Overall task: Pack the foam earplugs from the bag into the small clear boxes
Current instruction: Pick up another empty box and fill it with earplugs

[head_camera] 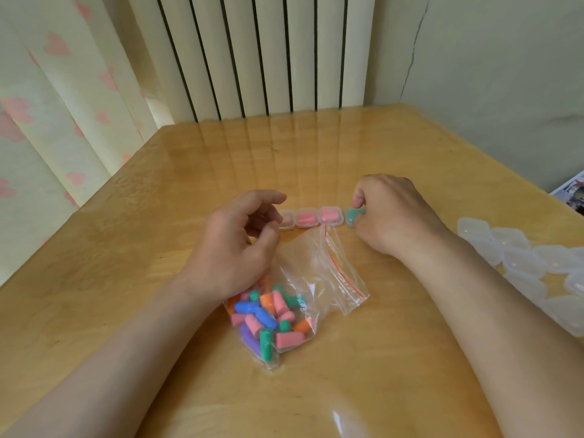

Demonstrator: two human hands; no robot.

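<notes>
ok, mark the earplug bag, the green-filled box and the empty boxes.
earplug bag (316, 267): head view, bare clear upper wall.
green-filled box (351, 214): head view, visible left part.
empty boxes (518, 260): head view, middle of the pile.

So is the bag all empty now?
No, the bag holds a heap of pink, green, blue, orange and purple earplugs.

Spreads glossy and yellow-brown beneath the grip of the right hand: wooden table, mirroring pale stripes. Stands far beyond that grip, at the table's back edge: white ribbed radiator. Hangs far left of it: cream curtain (pink hearts printed on it). Rises beyond and right: pale wall, thinly cracked. Lies well right of the grip, cut by the frame edge: printed paper.
</notes>
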